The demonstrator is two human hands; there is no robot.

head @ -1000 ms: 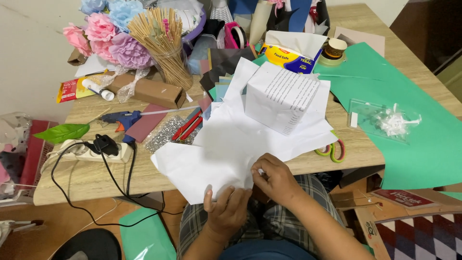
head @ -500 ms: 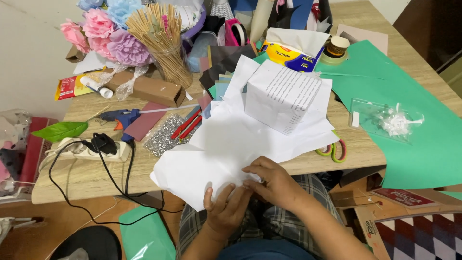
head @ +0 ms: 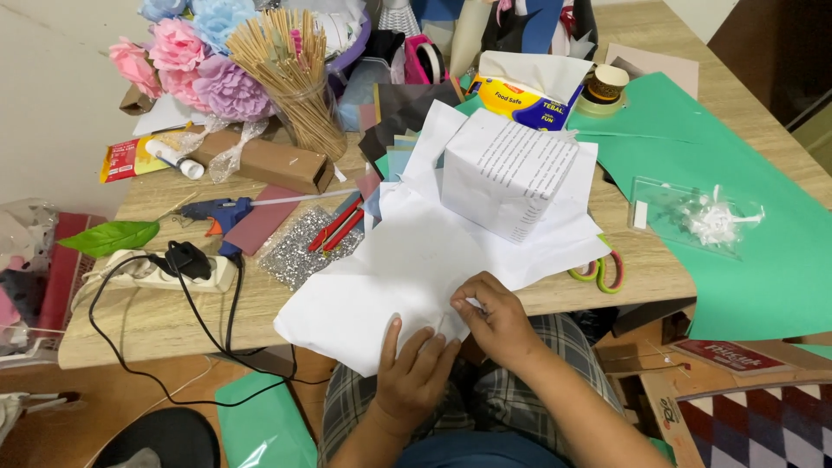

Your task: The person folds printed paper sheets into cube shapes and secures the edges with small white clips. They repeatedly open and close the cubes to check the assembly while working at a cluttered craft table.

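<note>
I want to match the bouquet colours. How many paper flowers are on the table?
4 at least, at the far left corner: two pink flowers, a purple flower and a pale blue flower; others may be hidden or cut off.

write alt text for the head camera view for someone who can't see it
A seated person's left hand presses flat on a white paper sheet at a cluttered wooden table's edge while the right hand pinches its lower edge. Behind it sit a paper-wrapped box, glue gun and paper flowers.

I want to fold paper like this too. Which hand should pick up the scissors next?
Probably the right hand. The green-handled scissors lie on the table's right edge, on that hand's side. The left hand is farther away and lies flat, pressing down the white paper, while the right hand's fingers only pinch its edge.
</note>
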